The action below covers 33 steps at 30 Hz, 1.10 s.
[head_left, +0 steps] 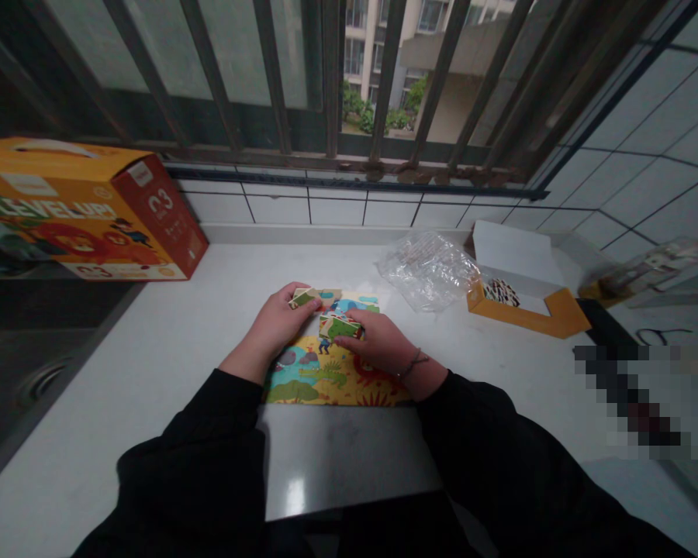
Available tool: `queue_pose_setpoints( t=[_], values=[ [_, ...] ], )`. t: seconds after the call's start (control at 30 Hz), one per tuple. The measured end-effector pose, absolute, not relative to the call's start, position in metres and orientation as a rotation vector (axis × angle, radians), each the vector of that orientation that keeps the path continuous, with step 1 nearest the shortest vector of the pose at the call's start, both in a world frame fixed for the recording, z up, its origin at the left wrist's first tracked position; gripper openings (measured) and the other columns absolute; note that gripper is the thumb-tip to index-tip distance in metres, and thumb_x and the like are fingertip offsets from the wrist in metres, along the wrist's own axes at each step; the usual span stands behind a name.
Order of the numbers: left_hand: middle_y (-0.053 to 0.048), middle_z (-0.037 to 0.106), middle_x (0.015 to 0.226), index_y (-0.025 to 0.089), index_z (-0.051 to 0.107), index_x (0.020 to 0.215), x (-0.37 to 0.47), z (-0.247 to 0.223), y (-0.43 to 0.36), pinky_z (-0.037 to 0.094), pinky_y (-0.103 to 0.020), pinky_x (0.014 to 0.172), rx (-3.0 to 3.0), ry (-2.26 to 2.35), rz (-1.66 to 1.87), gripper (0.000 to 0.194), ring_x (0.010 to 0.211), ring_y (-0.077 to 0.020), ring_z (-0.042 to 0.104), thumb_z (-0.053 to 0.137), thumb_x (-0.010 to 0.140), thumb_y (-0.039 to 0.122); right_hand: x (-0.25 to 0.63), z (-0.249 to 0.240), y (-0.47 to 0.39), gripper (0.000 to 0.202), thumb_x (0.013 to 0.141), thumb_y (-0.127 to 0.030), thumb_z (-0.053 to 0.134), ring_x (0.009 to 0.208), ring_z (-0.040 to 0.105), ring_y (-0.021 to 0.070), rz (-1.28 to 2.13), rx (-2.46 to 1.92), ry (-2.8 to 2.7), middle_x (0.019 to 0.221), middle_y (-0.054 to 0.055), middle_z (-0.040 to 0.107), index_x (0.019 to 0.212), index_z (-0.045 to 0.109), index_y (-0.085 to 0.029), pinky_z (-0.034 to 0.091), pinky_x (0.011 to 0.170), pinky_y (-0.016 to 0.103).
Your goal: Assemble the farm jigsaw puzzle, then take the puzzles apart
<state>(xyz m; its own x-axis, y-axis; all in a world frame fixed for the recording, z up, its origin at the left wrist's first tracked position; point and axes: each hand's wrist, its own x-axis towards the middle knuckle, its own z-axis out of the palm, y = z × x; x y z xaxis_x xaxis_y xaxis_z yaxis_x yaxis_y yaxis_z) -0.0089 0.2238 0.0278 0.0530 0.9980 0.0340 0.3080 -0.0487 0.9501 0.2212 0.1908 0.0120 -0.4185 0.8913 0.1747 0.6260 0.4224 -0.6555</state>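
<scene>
Between my forearms a colourful animal picture puzzle (319,380) lies flat on the white counter, with a crocodile, a lion and bushes on it. My left hand (273,322) is closed on a green puzzle piece (303,297) over the picture's upper left part. In my right hand (378,339) is a small stack of green puzzle pieces (338,327), pinched between thumb and fingers just above the picture's middle. Both hands hide parts of the picture beneath them. How many pieces the stack has, I cannot tell.
A large orange box (87,209) stands at the back left beside the sink (12,372). Crumpled clear plastic (430,267) lies behind my right hand, near an open small orange-and-white box (517,314). A barred window is behind the counter (180,341).
</scene>
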Motion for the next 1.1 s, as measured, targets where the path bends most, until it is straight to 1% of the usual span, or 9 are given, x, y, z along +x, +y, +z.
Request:
queue_pose_setpoints(
  t=[0.13,0.3,0.43,0.5,0.6,0.7,0.8,1.0,1.1],
  values=[
    [-0.002,0.076,0.088,0.023,0.072,0.104,-0.010,0.031,0.223,0.051,-0.031,0.071,1.431,1.402,1.095,0.036,0.076,-0.0190,0.068,0.085,0.082,0.047,0.223,0.013,0.191,0.021,0.093,-0.037,0.084,0.087,0.064,0.0192,0.729,-1.260,-2.086,0.097,0.003,0.074,0.098,0.071,-0.020,0.046,0.081,0.031],
    [-0.004,0.078,0.097,0.022,0.069,0.105,-0.008,0.029,0.221,0.059,-0.032,0.079,1.145,1.218,1.254,0.041,0.083,-0.0199,0.075,0.090,0.080,0.048,0.226,0.014,0.191,0.034,0.093,-0.053,0.080,0.082,0.068,0.0204,0.980,-1.245,-1.697,0.093,0.003,0.076,0.104,0.072,-0.022,0.052,0.075,0.032],
    [-0.005,0.080,0.095,0.024,0.067,0.111,0.003,0.028,0.212,0.063,-0.036,0.075,1.022,1.033,1.094,0.045,0.077,-0.0222,0.076,0.091,0.081,0.048,0.224,0.008,0.192,0.042,0.092,-0.057,0.080,0.089,0.074,0.0230,1.228,-1.158,-1.428,0.104,0.006,0.080,0.116,0.071,-0.024,0.059,0.077,0.035],
    [-0.007,0.081,0.098,0.023,0.068,0.111,0.009,0.028,0.207,0.065,-0.037,0.074,1.016,0.974,1.022,0.043,0.077,-0.0233,0.077,0.089,0.084,0.050,0.223,0.006,0.193,0.045,0.091,-0.060,0.080,0.082,0.073,0.0216,1.291,-1.143,-1.341,0.100,0.004,0.079,0.116,0.070,-0.024,0.060,0.073,0.034],
    [-0.008,0.083,0.098,0.024,0.071,0.108,0.012,0.028,0.204,0.065,-0.037,0.072,1.028,0.956,0.999,0.040,0.075,-0.0236,0.077,0.087,0.086,0.053,0.223,0.006,0.194,0.047,0.089,-0.063,0.081,0.070,0.069,0.0177,1.278,-1.163,-1.248,0.092,0.002,0.077,0.114,0.068,-0.025,0.058,0.065,0.031],
    [-0.005,0.082,0.094,0.024,0.072,0.105,0.011,0.026,0.206,0.066,-0.038,0.070,1.033,0.989,1.000,0.040,0.071,-0.0230,0.077,0.087,0.085,0.056,0.223,0.007,0.195,0.050,0.086,-0.063,0.083,0.068,0.068,0.0167,1.269,-1.159,-1.169,0.093,0.001,0.077,0.114,0.065,-0.025,0.058,0.064,0.030],
    [-0.005,0.082,0.092,0.025,0.071,0.103,0.010,0.026,0.207,0.065,-0.037,0.067,1.062,1.028,0.988,0.039,0.070,-0.0224,0.076,0.086,0.086,0.057,0.222,0.008,0.196,0.055,0.084,-0.065,0.084,0.067,0.068,0.0175,1.288,-1.172,-1.123,0.087,0.001,0.076,0.114,0.064,-0.024,0.059,0.063,0.031],
    [-0.005,0.080,0.088,0.025,0.070,0.103,0.010,0.029,0.207,0.064,-0.039,0.072,1.062,1.031,0.965,0.042,0.072,-0.0232,0.076,0.084,0.085,0.061,0.217,0.005,0.196,0.053,0.084,-0.067,0.082,0.073,0.069,0.0171,1.383,-1.090,-1.050,0.093,0.001,0.075,0.112,0.064,-0.025,0.059,0.066,0.031],
    [-0.002,0.078,0.084,0.024,0.068,0.099,0.010,0.029,0.209,0.061,-0.034,0.068,1.036,1.024,1.016,0.044,0.067,-0.0194,0.072,0.087,0.082,0.061,0.217,0.004,0.197,0.055,0.081,-0.067,0.084,0.077,0.070,0.0174,1.373,-1.060,-0.995,0.095,0.002,0.075,0.111,0.064,-0.025,0.058,0.065,0.029]
  ],
)
